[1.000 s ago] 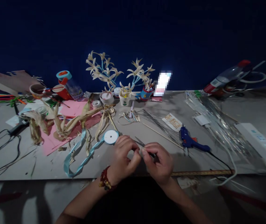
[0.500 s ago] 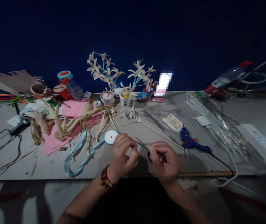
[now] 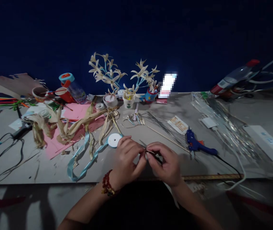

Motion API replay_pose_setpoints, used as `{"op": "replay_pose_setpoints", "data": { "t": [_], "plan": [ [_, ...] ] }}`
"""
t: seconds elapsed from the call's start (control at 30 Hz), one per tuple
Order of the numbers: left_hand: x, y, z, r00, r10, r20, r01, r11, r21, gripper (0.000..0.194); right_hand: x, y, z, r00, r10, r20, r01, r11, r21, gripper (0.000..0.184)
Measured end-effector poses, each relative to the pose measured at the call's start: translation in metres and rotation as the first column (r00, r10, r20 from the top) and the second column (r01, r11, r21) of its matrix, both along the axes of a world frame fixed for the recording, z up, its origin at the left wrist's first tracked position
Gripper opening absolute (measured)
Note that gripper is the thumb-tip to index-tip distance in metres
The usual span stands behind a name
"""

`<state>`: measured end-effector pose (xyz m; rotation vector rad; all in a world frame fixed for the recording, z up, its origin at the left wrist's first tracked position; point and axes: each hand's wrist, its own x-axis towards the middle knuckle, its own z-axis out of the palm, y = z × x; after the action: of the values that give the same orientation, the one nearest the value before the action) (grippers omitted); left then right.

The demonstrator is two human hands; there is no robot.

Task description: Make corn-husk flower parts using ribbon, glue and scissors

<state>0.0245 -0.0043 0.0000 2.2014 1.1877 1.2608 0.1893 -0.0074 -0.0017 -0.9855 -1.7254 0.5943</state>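
Observation:
My left hand point(image 3: 129, 159), with a red beaded bracelet on its wrist, is closed in a pinch. Its thumb and fingertip meet my right fingertips, and whatever sits between them is too small to make out. Curled around a pair of scissors point(image 3: 142, 142) is my right hand point(image 3: 165, 163); the pointed blades show past the fingers and the dark handles are mostly hidden in the palm. A white spool point(image 3: 114, 140) of light blue ribbon point(image 3: 87, 169) lies just left of my left hand. Dried corn husks point(image 3: 75, 127) spread across the left side.
A blue glue gun point(image 3: 198, 144) with its cord lies to the right, near thin wires point(image 3: 165, 127) and a power strip point(image 3: 269, 140). Husk flowers point(image 3: 107, 75) stand in cups at the back. Pink paper point(image 3: 52, 143) lies under the husks. A bottle point(image 3: 234, 78) leans at back right.
My two hands have come together, and their fingertips now meet. The scissors stay in my right hand, which has shifted slightly left. The things on the table have stayed in place.

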Motion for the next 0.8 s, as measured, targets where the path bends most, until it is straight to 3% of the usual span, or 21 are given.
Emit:
{"op": "replay_pose_setpoints", "data": {
  "t": [0.17, 0.3, 0.5, 0.67, 0.8],
  "plan": [
    [-0.002, -0.002, 0.003, 0.996, 0.004, -0.090, 0.000, 0.999, 0.036, 0.010, -0.001, 0.003, 0.010, 0.994, -0.011, 0.108, 0.008, 0.999, 0.032, 0.014],
    [0.000, -0.005, 0.004, 0.999, 0.038, -0.039, -0.036, 0.998, 0.048, 0.011, 0.002, 0.003, 0.008, 0.985, -0.041, 0.165, 0.030, 0.997, 0.069, 0.014],
    [-0.001, -0.006, 0.005, 0.999, 0.047, 0.026, -0.047, 0.999, 0.007, 0.015, 0.025, 0.005, 0.000, 0.949, -0.237, 0.210, 0.223, 0.971, 0.087, 0.012],
    [-0.003, -0.005, 0.005, 0.999, 0.040, 0.017, -0.040, 0.999, -0.010, 0.014, 0.016, 0.001, 0.007, 0.981, 0.015, 0.194, 0.004, 0.995, -0.099, 0.016],
    [-0.002, -0.006, 0.006, 0.999, 0.031, -0.009, -0.031, 0.999, -0.011, 0.013, 0.001, 0.001, 0.010, 0.979, 0.067, 0.191, -0.049, 0.994, -0.099, 0.008]
  ]
}}
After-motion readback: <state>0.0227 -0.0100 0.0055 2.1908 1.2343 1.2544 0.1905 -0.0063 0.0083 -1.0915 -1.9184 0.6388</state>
